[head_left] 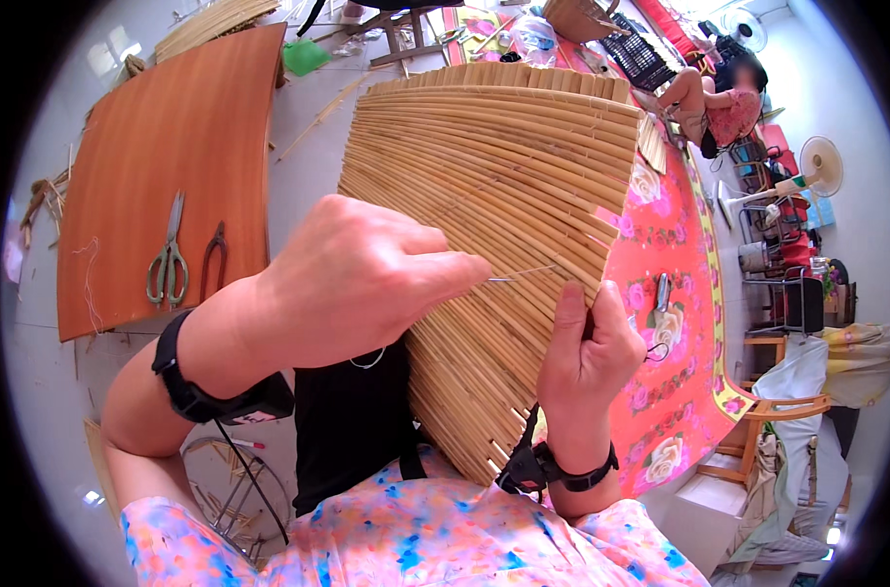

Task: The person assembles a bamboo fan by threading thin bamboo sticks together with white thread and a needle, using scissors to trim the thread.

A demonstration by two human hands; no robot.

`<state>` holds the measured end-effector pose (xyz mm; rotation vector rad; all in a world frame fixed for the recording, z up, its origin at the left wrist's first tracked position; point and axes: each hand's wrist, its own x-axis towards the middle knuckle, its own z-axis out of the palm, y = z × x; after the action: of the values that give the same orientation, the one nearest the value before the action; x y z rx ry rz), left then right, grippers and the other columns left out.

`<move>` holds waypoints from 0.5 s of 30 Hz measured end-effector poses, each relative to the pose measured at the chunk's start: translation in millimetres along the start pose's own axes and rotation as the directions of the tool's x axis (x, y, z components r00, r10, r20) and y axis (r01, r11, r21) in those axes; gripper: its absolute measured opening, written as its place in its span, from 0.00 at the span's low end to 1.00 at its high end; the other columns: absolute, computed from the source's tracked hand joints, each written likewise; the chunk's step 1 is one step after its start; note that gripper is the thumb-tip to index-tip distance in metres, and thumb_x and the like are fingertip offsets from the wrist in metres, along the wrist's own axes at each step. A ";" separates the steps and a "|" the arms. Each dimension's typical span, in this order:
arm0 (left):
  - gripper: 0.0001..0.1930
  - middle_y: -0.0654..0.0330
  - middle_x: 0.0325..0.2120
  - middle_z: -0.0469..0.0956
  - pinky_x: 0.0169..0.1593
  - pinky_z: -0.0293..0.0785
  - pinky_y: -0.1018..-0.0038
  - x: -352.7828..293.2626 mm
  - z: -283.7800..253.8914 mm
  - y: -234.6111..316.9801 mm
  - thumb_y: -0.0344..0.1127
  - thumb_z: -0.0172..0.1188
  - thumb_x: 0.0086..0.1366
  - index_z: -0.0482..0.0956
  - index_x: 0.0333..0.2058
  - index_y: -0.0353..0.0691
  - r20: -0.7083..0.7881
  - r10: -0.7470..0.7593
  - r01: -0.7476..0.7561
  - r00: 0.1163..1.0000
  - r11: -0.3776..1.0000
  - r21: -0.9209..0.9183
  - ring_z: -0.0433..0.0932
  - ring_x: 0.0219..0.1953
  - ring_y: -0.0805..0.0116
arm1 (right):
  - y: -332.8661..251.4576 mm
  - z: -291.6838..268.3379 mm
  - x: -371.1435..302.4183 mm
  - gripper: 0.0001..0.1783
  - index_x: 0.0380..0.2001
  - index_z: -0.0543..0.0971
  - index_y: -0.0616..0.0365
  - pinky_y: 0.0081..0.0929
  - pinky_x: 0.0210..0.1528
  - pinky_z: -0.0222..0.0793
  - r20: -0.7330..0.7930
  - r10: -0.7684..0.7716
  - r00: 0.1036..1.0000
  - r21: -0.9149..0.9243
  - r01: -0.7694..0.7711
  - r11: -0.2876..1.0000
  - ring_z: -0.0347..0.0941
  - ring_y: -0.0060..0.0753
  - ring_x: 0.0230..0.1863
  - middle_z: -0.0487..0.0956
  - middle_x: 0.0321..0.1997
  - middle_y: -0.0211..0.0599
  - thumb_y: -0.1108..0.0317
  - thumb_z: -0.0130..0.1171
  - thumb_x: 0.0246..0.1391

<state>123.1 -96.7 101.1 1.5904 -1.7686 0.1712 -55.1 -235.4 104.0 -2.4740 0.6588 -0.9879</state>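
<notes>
Bare hands work over a fan-like bamboo-slat panel [464, 181] propped across the lap of a person in a colorful patterned garment [415, 533] and black trousers [352, 430]. The left hand [366, 279], at the panel's middle, has its fingertips drawn tightly together on a fine needle [502, 280], with thread [535, 270] stretching over the slats toward the other hand. The right hand [592, 342] pinches the panel's right-hand edge between thumb and bent fingers, with no visible gap. Black straps circle both wrists. To the left, green-handled scissors [170, 259] and dark-handled pliers [214, 259] lie side by side on a brown board [161, 127], near a loose tangle of white thread. At right, a red floral mat [660, 411] covers the floor, bearing a small silver object too indistinct to identify. Beyond it, another person [730, 119] sits near a standing fan [821, 166].
</notes>
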 end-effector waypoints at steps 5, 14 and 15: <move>0.11 0.63 0.17 0.73 0.21 0.69 0.69 7.9 15.5 -0.8 0.30 0.65 0.50 0.82 0.35 0.40 -0.018 0.040 -0.039 0.999 0.999 0.035 0.75 0.19 0.64 | -0.2 1.2 -2.6 0.13 0.21 0.69 0.63 0.26 0.15 0.51 -0.011 0.018 1.000 -0.006 -0.018 1.000 0.53 0.22 0.12 0.59 0.11 0.35 0.73 0.58 0.59; 0.12 0.63 0.20 0.76 0.22 0.72 0.68 11.2 20.1 -1.9 0.31 0.64 0.48 0.82 0.35 0.41 -0.028 0.043 -0.041 0.999 0.998 0.047 0.78 0.22 0.63 | 0.0 3.2 -4.2 0.15 0.21 0.69 0.62 0.27 0.15 0.52 -0.020 0.023 1.000 -0.018 -0.023 1.000 0.53 0.22 0.12 0.59 0.11 0.34 0.70 0.58 0.60; 0.12 0.63 0.20 0.76 0.22 0.72 0.68 11.4 20.1 -2.0 0.31 0.64 0.48 0.82 0.35 0.41 -0.030 0.043 -0.042 0.999 0.998 0.044 0.78 0.22 0.63 | -0.2 3.5 -4.0 0.14 0.22 0.69 0.62 0.27 0.15 0.52 -0.023 0.021 1.000 -0.011 -0.021 1.000 0.53 0.23 0.12 0.59 0.11 0.34 0.70 0.58 0.60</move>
<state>116.8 -117.4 92.6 1.5729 -1.7869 0.2541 -55.2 -232.4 99.6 -2.4639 0.6978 -1.0090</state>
